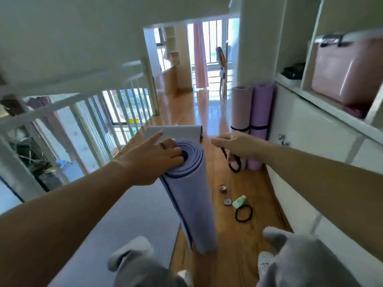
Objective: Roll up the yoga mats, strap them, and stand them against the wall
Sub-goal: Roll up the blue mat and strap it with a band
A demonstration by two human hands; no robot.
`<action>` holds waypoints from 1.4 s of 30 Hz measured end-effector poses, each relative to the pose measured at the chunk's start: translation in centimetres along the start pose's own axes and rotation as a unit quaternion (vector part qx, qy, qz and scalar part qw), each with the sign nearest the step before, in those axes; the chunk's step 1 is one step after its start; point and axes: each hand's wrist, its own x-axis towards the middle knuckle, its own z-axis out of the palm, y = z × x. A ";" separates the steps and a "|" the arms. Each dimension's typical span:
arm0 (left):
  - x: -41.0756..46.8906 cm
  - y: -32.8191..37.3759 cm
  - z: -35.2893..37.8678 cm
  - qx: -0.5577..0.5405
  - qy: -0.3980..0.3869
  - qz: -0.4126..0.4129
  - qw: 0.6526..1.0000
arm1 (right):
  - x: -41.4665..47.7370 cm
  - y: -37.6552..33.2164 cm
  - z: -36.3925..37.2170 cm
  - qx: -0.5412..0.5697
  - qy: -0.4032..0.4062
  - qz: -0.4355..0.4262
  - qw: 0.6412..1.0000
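Observation:
A rolled blue-lilac yoga mat point(190, 195) stands upright on the wooden floor in front of me. My left hand point(151, 160) grips its top end, fingers hooked into the roll's core, index finger pointing away. My right hand point(230, 145) holds a black elastic strap point(235, 162) that dangles beside the mat's top. A pink rolled mat point(240, 112) and a purple rolled mat point(260, 114), each banded with a black strap, stand against the white cabinet. A grey mat point(128, 216) lies flat on the floor at left.
On the floor lie another black strap point(244, 213), two small tins point(223, 188), and a green tube point(239, 201). White railing point(87, 117) runs along the left. White cabinets and shelves point(310, 129) line the right, holding a pink box point(348, 71). My knees fill the bottom.

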 end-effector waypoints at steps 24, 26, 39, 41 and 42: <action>-6.3 9.8 -8.1 -0.051 0.134 0.237 0.961 | -10.4 -6.7 4.9 -0.252 -0.339 0.076 0.903; -6.9 9.4 -7.5 -0.060 0.135 0.199 0.969 | -10.6 -7.0 4.3 -0.247 -0.336 0.057 0.907; -3.7 9.4 -5.6 -0.723 0.068 -0.416 0.548 | -10.9 -7.6 4.0 0.365 -0.130 -0.112 0.915; -3.8 9.4 -5.0 -0.800 0.149 -0.449 0.369 | -10.8 -7.1 3.7 0.430 -0.122 -0.110 0.888; -4.1 9.2 -4.7 -0.833 0.184 -0.442 0.278 | -10.8 -6.8 3.4 0.437 -0.112 -0.107 0.886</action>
